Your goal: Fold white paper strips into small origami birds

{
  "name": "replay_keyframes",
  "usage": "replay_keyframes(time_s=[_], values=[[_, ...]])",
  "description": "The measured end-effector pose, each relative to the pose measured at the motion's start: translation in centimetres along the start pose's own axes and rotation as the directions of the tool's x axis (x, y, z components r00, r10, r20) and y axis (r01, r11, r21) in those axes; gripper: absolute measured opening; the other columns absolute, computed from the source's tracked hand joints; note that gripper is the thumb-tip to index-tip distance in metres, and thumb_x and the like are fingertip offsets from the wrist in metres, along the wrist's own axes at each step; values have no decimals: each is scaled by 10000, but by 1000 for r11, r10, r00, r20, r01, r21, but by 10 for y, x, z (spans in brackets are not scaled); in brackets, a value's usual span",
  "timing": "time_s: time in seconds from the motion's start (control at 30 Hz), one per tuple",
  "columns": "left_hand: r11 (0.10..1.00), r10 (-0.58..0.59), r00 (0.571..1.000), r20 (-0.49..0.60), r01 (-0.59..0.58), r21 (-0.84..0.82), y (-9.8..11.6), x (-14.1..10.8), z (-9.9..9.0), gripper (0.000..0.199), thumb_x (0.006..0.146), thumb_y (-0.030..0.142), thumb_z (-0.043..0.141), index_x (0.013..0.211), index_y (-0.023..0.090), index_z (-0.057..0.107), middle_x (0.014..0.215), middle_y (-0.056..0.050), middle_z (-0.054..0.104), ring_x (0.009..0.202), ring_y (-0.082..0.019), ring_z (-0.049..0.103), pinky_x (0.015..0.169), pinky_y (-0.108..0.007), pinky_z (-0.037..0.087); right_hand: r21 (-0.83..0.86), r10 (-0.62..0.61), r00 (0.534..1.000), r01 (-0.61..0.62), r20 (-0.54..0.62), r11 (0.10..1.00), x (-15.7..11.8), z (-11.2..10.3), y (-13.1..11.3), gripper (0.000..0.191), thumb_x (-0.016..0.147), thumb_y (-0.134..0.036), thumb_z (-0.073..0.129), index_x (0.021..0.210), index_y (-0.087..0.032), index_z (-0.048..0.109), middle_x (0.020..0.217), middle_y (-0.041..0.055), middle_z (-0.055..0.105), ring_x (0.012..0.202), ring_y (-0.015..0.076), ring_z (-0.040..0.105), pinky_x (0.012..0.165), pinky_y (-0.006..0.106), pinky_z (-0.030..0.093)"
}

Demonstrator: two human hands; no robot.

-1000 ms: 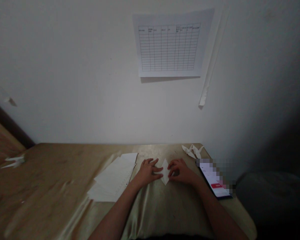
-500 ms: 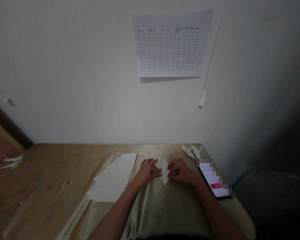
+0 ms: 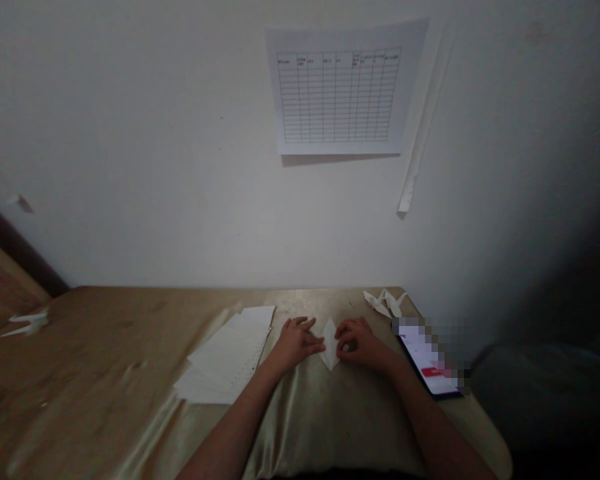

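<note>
Between left hand (image 3: 300,343) and right hand (image 3: 359,343), diamond-shaped folded paper (image 3: 329,347)

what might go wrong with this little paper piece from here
The diamond-shaped paper is small and has fingers of the left hand and right hand at both sides, so uneven pressure might skew it or crease it off line.

It lies on a shiny, rumpled cloth, which might let it slip or give a soft backing for creases.

The loose paper sheets lie close by the left forearm, which might brush them askew.
</note>
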State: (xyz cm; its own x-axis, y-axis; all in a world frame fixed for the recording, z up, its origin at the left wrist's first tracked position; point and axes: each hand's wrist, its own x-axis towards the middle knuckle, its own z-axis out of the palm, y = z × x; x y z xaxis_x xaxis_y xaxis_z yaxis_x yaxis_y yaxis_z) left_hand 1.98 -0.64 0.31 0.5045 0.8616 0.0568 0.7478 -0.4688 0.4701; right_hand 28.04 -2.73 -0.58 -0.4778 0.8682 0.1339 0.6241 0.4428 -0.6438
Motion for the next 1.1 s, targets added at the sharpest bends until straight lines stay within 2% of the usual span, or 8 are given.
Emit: replay_keyframes(time_s=[0.2, 0.33, 0.47, 0.63, 0.7, 0.87, 0.97, 1.1], values=[[1000, -16, 1000, 11, 15, 21, 4, -2, -5, 346, 880, 560, 801, 1152, 349, 847, 1614, -72, 557, 1536, -389, 445, 1266, -616, 300, -25, -2, 999, 1, -35, 1000, -1, 6, 2, 106, 903, -216, 660, 936, -252, 755, 1219, 44, 712, 1280, 252, 587, 1293, 629, 96], [999, -28, 999, 20, 27, 30, 7, -3, -6, 464, 794, 607, 864, 1181, 353, 837, 1615, -77, 561, 1540, -400, 437, 1268, -607, 311, 8, 27, 997, -27, -77, 1000, 0, 7, 4, 152, 937, -222, 595, 1027, -256, 714, 1192, 44, 730, 1234, 235, 614, 1288, 600, 163], [1000, -16, 999, -52, 17, 22, 8, -4, -2, 466, 774, 628, 872, 1131, 329, 852, 1572, -92, 611, 1501, -399, 485, 1264, -613, 322, 25, 79, 989, -77, -125, 997, 3, 9, 5, 150, 990, -274, 533, 1028, -261, 677, 1146, 44, 741, 1193, 237, 630, 1290, 584, 180], [999, 4, 991, -137, 3, 45, 8, -4, 8, 439, 770, 450, 932, 1164, 294, 818, 1523, -108, 650, 1432, -376, 555, 1253, -623, 329, 33, 137, 972, -134, -189, 990, 6, 13, 0, 198, 1025, -297, 455, 1008, -259, 649, 1079, 57, 729, 1129, 248, 636, 1195, 510, 366], [999, -6, 989, -150, 13, 48, 9, -2, 11, 371, 806, 374, 909, 1154, 289, 812, 1506, -109, 660, 1419, -360, 568, 1245, -622, 333, 31, 148, 971, -145, -190, 989, 6, 12, -3, 206, 1030, -303, 448, 1015, -257, 649, 1078, 61, 731, 1119, 252, 637, 1173, 506, 388], [998, -54, 983, -176, 57, 16, 13, 1, 15, 158, 884, 285, 826, 1041, 283, 828, 1477, -94, 676, 1414, -337, 573, 1243, -613, 320, 20, 76, 985, -74, -154, 997, 1, 3, -8, 195, 1018, -333, 518, 1064, -270, 696, 1147, 40, 751, 1182, 248, 655, 1288, 578, 191], [998, -66, 978, -200, 67, 1, 16, 1, 16, 120, 910, 284, 795, 1024, 271, 833, 1467, -100, 681, 1402, -335, 583, 1249, -619, 304, 22, 58, 987, -55, -147, 998, -1, 0, -8, 233, 948, -429, 685, 1123, -284, 736, 1226, 48, 756, 1251, 281, 646, 1312, 607, 80], [997, -78, 975, -209, 80, 3, 19, 1, 17, 140, 924, 284, 774, 1047, 256, 834, 1454, -108, 689, 1380, -330, 597, 1249, -625, 306, -72, 77, 988, -87, -135, 994, 2, 6, -8, 275, 879, -324, 772, 1146, -256, 766, 1293, 91, 740, 1311, 310, 611, 1301, 651, 42]])
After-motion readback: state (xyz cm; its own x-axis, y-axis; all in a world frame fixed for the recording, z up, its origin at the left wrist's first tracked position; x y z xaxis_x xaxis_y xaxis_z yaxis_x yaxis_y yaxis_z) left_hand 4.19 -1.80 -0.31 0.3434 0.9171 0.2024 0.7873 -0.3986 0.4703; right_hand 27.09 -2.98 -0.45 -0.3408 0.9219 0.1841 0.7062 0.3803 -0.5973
